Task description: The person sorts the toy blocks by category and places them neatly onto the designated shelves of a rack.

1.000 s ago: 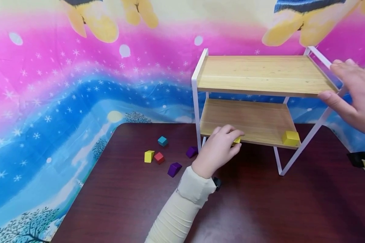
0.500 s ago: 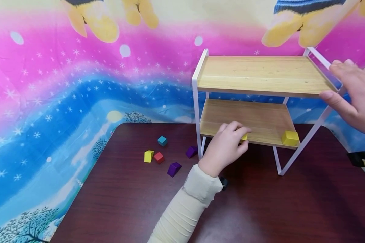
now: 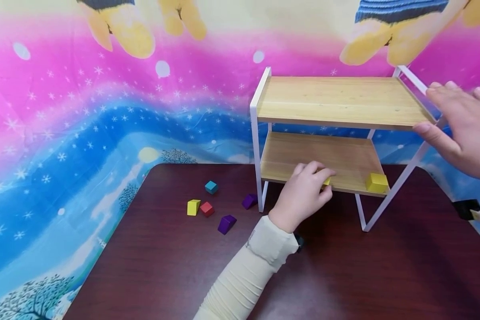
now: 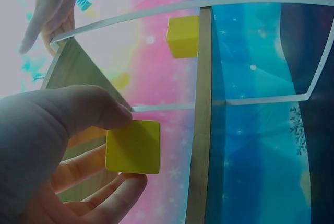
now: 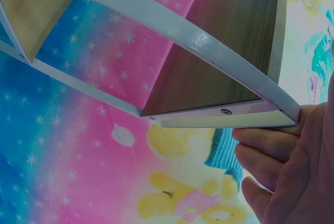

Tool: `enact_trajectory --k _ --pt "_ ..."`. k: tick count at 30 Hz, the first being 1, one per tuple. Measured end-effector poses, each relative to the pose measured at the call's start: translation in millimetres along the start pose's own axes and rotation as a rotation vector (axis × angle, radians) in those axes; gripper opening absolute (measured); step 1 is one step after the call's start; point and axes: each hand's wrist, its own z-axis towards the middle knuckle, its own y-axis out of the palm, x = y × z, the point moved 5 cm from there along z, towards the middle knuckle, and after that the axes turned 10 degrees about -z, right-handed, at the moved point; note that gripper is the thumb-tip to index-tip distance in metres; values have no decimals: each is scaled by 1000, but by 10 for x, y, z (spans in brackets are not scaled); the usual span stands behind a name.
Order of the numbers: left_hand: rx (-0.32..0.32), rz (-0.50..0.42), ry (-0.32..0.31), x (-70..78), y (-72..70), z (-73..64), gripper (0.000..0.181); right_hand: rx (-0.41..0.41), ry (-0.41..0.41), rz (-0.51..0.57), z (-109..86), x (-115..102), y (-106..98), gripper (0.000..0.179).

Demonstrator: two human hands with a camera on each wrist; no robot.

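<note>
Pinches a yellow block (image 4: 133,146) in the left grip (image 3: 304,193) near the front of the lower shelf (image 3: 324,149), left of a second block (image 3: 377,182), and rests the right grip (image 3: 468,129), with fingers extended, against the upper corner of the rack (image 3: 340,100).

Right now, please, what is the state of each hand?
Left hand: closed, holding a yellow block.
Right hand: open, touching the white shelf frame.
</note>
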Motion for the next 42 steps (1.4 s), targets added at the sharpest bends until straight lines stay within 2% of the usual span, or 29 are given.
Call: enact_trajectory --k 18,26,42 --pt "64 21 57 86 127 142 31 -45 26 0 -13 9 42 88" --pt "81 17 84 108 169 177 32 -33 27 1 -17 5 31 88" --pt "79 9 79 141 264 225 36 -29 30 11 -18 -8 31 88"
